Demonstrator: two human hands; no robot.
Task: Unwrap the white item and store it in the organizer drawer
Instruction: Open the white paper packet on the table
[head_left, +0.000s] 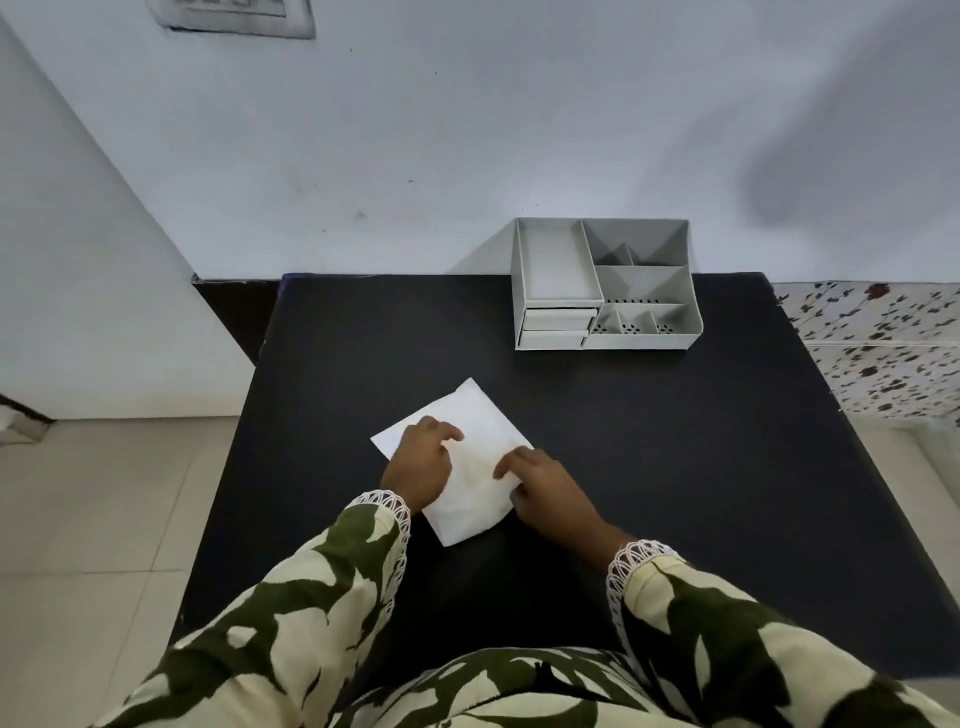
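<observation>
A flat white wrapped item lies tilted on the black table, near the middle. My left hand rests on its left side with fingers curled onto the top. My right hand presses its right edge, fingertips on the white surface. The grey organizer stands at the table's far edge, right of centre. Its two small drawers at the front left are closed. Both hands touch the item; it stays flat on the table.
A pale wall rises directly behind the table. Tiled floor lies to the left. A floral-patterned surface borders the table on the right. My patterned sleeves fill the lower frame.
</observation>
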